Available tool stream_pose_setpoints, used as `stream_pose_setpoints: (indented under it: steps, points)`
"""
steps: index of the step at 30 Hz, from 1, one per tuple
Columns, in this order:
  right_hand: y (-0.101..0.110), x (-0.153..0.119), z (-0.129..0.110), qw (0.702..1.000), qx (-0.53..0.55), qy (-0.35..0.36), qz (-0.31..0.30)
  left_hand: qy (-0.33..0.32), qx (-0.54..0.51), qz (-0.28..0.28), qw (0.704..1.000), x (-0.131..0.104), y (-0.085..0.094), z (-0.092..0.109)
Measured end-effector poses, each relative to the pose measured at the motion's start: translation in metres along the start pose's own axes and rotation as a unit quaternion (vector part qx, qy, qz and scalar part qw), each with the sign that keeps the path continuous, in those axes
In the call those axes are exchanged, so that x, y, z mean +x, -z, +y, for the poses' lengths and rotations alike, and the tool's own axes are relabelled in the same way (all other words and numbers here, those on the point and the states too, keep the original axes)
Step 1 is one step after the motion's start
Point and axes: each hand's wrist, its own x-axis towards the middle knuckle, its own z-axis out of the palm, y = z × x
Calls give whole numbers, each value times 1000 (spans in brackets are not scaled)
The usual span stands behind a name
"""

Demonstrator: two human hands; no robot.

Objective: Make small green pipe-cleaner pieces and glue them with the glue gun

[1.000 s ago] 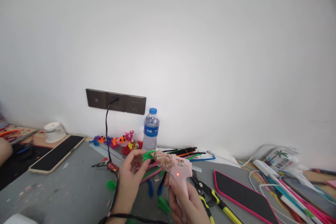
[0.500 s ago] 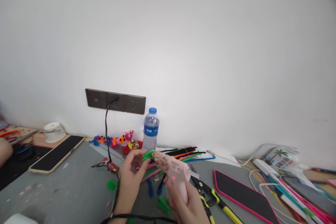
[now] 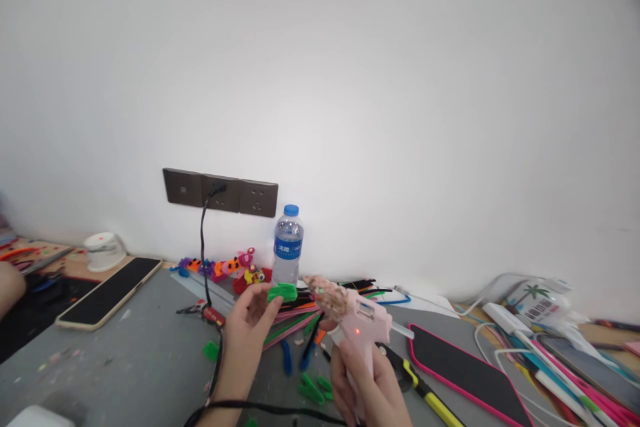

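Note:
A small green folded pipe-cleaner piece (image 3: 282, 291) is pinched between the thumb and fingers of my left hand (image 3: 249, 323). My right hand (image 3: 367, 373) grips a pink glue gun (image 3: 367, 320) by its handle; its red light is on, and its nozzle end is crusted with glue. A clear glue stick (image 3: 403, 330) pokes out of the back. The nozzle points up and left, a short gap from the green piece. More green pieces (image 3: 312, 388) lie on the grey mat (image 3: 145, 353), beside blue pieces (image 3: 287, 356) and a bundle of coloured pipe cleaners (image 3: 300, 317).
A water bottle (image 3: 289, 247) stands against the wall by colourful pipe-cleaner figures (image 3: 220, 269). A black cord (image 3: 270, 409) crosses my left forearm. Yellow-handled pliers (image 3: 433, 400) and a pink-cased phone (image 3: 465, 373) lie right; another phone (image 3: 110, 293) lies left. Another person's hand (image 3: 10, 287) shows far left.
My right hand has drawn the glue gun to the right, away from the green piece. The left hand holds the piece in nearly the same place, now turned flatter.

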Motion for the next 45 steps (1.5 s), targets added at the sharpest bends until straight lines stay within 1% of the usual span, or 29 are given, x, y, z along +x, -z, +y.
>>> stream_pose_setpoints:
  steps: [5, 9, 11, 13, 15, 18, 19, 20, 23, 24, 26, 28, 30, 32, 34, 36, 37, 40, 43, 45]
  points:
    - [3, 7, -4, 993, 107, 1, -45, 1, -12, -28, 1000, -2, 0, -4]
    - [4, 9, -9, 984, 163, 9, -64, -14, 5, -30, 999, -3, 0, -5]
    - [3, 6, -11, 983, 163, 25, -79, -15, 8, -29, 999, -2, 0, -3]
    - [-1, 1, -11, 987, 120, 34, -101, -16, 3, -37, 999, -1, -1, -2]
    - [-9, -3, -8, 990, 66, 28, -122, -18, -6, -46, 999, 0, -2, -2]
    - [-36, -9, 0, 985, -20, 23, -169, -15, -11, -31, 999, 2, -3, -6]
    - [-48, -10, 3, 974, -86, 32, -206, -21, -3, -19, 1000, 3, -3, -7]
    - [-61, -11, 7, 967, -113, 34, -227, -22, -1, -10, 1000, 3, -3, -8]
    - [-103, -15, 16, 949, -160, 33, -269, -27, 4, -26, 999, 2, -1, -8]
    - [-117, -16, 19, 936, -213, 38, -278, -29, 6, -30, 999, 2, -1, -8]
    - [-142, -15, 26, 899, -299, 46, -317, -33, 8, -27, 999, 2, 0, -8]
    - [-165, -13, 33, 872, -351, 54, -338, -36, 10, -26, 999, 3, 0, -11]
    - [-185, -10, 41, 855, -367, 71, -360, -34, 12, -18, 999, 4, -1, -15]
    - [-205, -6, 50, 848, -369, 106, -366, -35, 14, -26, 999, 5, -3, -20]
    - [-222, -3, 57, 848, -383, 134, -342, -40, 8, -37, 998, 5, -4, -25]
    - [-236, -1, 62, 848, -408, 137, -310, -41, 2, -35, 999, 7, -5, -29]
    - [-242, 0, 64, 848, -421, 130, -295, -41, -4, -24, 999, 8, -5, -31]
    - [-251, 3, 66, 840, -455, 99, -279, -31, -30, -2, 999, 13, -3, -35]
    - [-251, 4, 66, 818, -478, 76, -311, -15, -44, 15, 999, 16, -1, -37]
    - [-248, 2, 65, 799, -492, 84, -335, -12, -39, 12, 999, 16, 0, -37]
